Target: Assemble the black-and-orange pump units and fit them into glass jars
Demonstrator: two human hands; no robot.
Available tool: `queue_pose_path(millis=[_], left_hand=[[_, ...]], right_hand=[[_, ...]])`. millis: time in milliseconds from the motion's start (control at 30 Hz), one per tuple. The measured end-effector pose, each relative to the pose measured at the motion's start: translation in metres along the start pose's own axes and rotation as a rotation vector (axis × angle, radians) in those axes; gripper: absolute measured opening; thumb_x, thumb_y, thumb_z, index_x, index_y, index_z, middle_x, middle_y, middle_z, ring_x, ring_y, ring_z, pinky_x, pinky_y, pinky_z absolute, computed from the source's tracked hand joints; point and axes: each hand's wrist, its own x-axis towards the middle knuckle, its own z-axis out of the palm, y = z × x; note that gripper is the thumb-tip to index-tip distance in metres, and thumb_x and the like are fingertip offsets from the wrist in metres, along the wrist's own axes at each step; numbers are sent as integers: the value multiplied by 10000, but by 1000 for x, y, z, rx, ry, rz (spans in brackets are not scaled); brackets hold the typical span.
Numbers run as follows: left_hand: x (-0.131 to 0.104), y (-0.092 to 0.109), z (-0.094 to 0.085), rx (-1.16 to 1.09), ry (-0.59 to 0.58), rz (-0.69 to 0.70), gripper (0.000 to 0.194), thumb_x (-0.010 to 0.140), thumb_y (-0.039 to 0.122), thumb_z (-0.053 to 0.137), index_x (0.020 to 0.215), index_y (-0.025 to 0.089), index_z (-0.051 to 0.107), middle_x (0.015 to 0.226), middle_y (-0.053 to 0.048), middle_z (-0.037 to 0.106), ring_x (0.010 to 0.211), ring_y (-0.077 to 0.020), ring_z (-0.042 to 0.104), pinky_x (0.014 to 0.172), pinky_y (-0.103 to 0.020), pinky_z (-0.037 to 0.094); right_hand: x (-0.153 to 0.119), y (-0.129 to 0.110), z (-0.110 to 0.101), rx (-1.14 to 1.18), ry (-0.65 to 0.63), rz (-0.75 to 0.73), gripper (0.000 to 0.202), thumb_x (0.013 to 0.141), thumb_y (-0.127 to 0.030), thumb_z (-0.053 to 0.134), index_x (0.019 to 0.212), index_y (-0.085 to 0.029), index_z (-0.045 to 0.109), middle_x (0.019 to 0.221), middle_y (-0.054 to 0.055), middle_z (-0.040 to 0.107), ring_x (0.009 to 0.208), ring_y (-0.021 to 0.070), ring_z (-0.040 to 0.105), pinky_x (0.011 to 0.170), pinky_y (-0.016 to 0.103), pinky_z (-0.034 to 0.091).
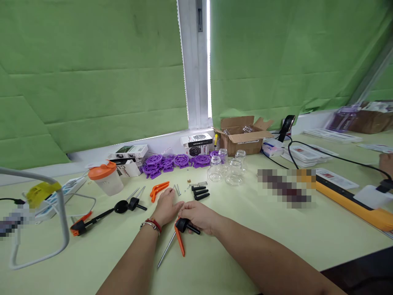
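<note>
My right hand (196,215) has its fingers closed round a black plastic part (182,224) with a short dark rod. An orange lever (180,243) and a long metal rod (166,250) extend from that part toward the front. My left hand (166,206) lies beside it, fingers reaching forward near two small metal pins (177,189); whether it holds anything is hidden. Behind the left hand rests an orange piece (159,190). Black handles (201,193) and a spring (199,184) lie beyond my right hand.
Glass jars (234,174), purple plastic parts (181,160) and an open cardboard box (242,137) stand at the back. To the left are an orange-lidded cup (107,180), black assemblies (121,206) and a grey metal frame (63,221). Another person's hand (386,164) shows far right.
</note>
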Motion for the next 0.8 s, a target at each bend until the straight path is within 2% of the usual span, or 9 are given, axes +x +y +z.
queue_pose_path(millis=[133,233,300,367,433,500,567,667,800], left_hand=[[1,-4,1,-113,-5,-14,567,724,354,536,1229,99,493,1358,-178,424,1278,-286,348,1049,-404,268],[-3,-6,-2,-239,29,-32,516,757,342,504,1223,120,496,1356,-158,430,1245,-262,397,1014,-383,327],[-9,-4,-9,-360,72,-53,451,786,367,481,1168,132,531,1268,-150,507,1147,-250,483,948,-379,389],[-18,1,-20,-481,71,-63,377,801,409,480,1054,152,585,1071,-116,608,1000,-230,551,883,-375,421],[-27,7,-32,-646,-54,-27,322,805,428,490,943,164,614,957,-77,631,905,-195,564,843,-342,428],[-35,13,-42,-820,-256,-2,309,769,419,560,943,166,601,869,-44,629,794,-159,561,741,-299,440],[-40,16,-48,-911,-402,-6,355,720,380,635,994,163,573,751,-5,600,667,-118,527,616,-249,408],[-42,15,-50,-943,-478,-62,482,668,353,689,1076,156,523,651,33,549,546,-82,456,507,-217,330],[-42,12,-49,-977,-510,-79,533,625,336,720,1085,158,516,686,29,552,568,-83,460,526,-221,336]], right_hand=[[-1,-3,0,15,41,8,68,675,-195,535,628,-177,488,442,-45,502,320,70,394,337,194,324],[1,-3,-1,37,57,21,33,669,-199,547,654,-169,539,492,-22,548,341,73,407,346,201,329],[5,-1,-4,71,64,12,49,665,-204,562,684,-162,577,564,2,587,395,81,443,368,203,349],[8,2,-6,104,67,-12,82,668,-225,581,706,-154,599,615,22,602,458,94,479,392,206,364],[11,5,-9,126,62,-41,126,680,-264,601,733,-149,606,635,28,599,501,103,501,417,210,374],[11,5,-10,134,58,-64,173,694,-307,613,765,-150,601,626,15,581,512,102,501,439,215,385],[8,3,-11,120,67,-78,206,695,-331,624,789,-151,589,618,-3,561,517,98,496,450,217,386],[4,-1,-10,73,100,-76,257,680,-357,649,820,-157,567,644,-9,568,557,103,507,467,215,387],[3,-3,-9,72,124,-72,311,678,-411,654,838,-168,547,706,2,608,608,102,524,522,215,402]])
